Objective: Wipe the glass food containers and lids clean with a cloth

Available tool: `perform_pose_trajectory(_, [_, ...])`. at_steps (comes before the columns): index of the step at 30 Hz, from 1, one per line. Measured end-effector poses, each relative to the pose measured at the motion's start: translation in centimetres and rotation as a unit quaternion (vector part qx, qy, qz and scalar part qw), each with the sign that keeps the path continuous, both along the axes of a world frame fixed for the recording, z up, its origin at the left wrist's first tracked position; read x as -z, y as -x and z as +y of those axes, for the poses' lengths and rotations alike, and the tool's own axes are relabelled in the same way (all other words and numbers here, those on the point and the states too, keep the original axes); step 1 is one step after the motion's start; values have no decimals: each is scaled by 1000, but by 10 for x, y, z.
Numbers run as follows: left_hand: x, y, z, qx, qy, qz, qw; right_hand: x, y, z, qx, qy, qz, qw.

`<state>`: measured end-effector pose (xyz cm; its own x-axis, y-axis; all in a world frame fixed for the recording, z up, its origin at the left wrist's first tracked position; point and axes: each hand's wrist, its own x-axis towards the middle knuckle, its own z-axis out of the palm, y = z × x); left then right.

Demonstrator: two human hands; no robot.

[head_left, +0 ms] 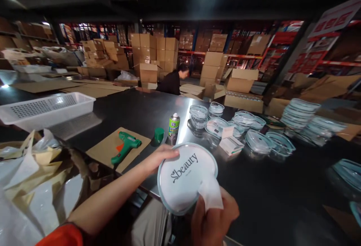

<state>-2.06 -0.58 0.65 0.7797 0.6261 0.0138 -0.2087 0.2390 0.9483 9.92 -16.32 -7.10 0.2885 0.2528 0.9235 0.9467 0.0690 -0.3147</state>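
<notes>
My left hand [161, 158] is closed on the upper left rim of a rounded clear cosmetic pouch [180, 193] with pale blue-green edging and dark "Sbeauty" lettering. The thumb lies on its front and the other fingers are hidden behind it. At the pouch's lower right, my right hand [216, 219] pinches a white wipe [211, 195] that touches the pouch's face. Just beyond the pouch stand a green and black spray can [174, 126] and its green cap [159, 135]. To their left a green glue gun [126, 146] lies on a cardboard piece [105, 146].
Several similar pouches [258, 140] lie on the dark table [270, 189] to the right, around a small white box [231, 145]. A white plastic basket [47, 108] stands at the left, with a bag of crumpled paper [36, 189] nearer. Behind, a person [170, 82] is among cartons.
</notes>
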Motion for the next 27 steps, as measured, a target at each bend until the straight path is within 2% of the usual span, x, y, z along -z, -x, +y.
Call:
perform_pose_trajectory(1, [-1, 3, -2, -4, -16, -6, 1000, -8, -5, -2, 46, 17, -59, 997])
perform_pose_trajectory(3, [-2, 7, -5, -13, -49, -21, 998, -21, -12, -3, 97, 54, -114, 987])
perform_pose_trajectory(7, [-6, 9, -11, -14, -76, -30, 997, -34, -14, -2, 123, 109, -122, 979])
perform_pose_trajectory(10, [-5, 7, -11, -7, -61, -22, 998, -29, 6, 3, 78, 130, -124, 981])
perform_pose_trajectory(13, [-3, 6, -8, -15, -49, -18, 999, -13, 31, 5, -39, 135, -140, 980])
perform_pose_trajectory(15, [-2, 7, -5, -19, -45, -13, 999, -7, 35, 4, -85, 120, -153, 977])
perform_pose_trajectory(17, [-1, 7, -5, -16, -48, -10, 999, -14, 23, 2, -63, 99, -155, 981])
perform_pose_trajectory(19, [1, 6, -7, 2, -54, -6, 999, -32, 4, 4, 9, 102, -144, 984])
perform_pose_trajectory(20, [3, 5, -9, 13, -56, -1, 998, -43, -3, 7, 31, 151, -156, 976])
perform_pose_trajectory(22, [9, 1, -12, 33, -54, 12, 998, -61, -8, 15, 61, 181, -133, 972])
perform_pose_trajectory(24, [17, -2, -14, 38, -45, 23, 998, -67, 1, 21, 34, 183, -130, 974])
perform_pose_trajectory(27, [27, -4, -12, 40, -24, 23, 999, -57, 16, 21, -40, 140, -140, 979])
